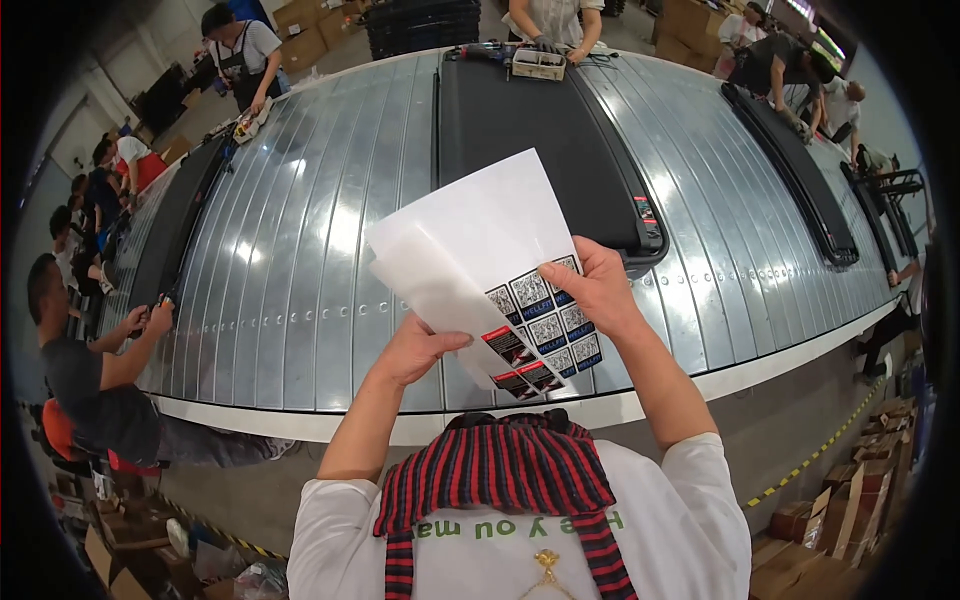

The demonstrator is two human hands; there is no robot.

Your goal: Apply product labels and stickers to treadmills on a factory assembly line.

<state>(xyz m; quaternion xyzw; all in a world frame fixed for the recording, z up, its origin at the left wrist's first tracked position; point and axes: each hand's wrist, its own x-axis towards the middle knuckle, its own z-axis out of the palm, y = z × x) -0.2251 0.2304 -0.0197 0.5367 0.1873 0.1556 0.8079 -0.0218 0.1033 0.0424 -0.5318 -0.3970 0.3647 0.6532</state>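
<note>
Between my hands are white sticker sheets, mostly blank toward the top. Square black-and-white code stickers with blue strips and a few red-and-black labels cover their lower part. My left hand grips the left edge, thumb on top and fingers behind the paper. At the right edge, my right hand pinches the sheets with its thumb over the code stickers. Just beyond the paper lies a large black panel with rounded corners, bearing small red-and-black labels on its right side.
A long conveyor of metal slats with a white front edge runs across. More black panels lie on it at left and right. A parts tray sits at the far side. Several people work around it; cardboard boxes stand lower right.
</note>
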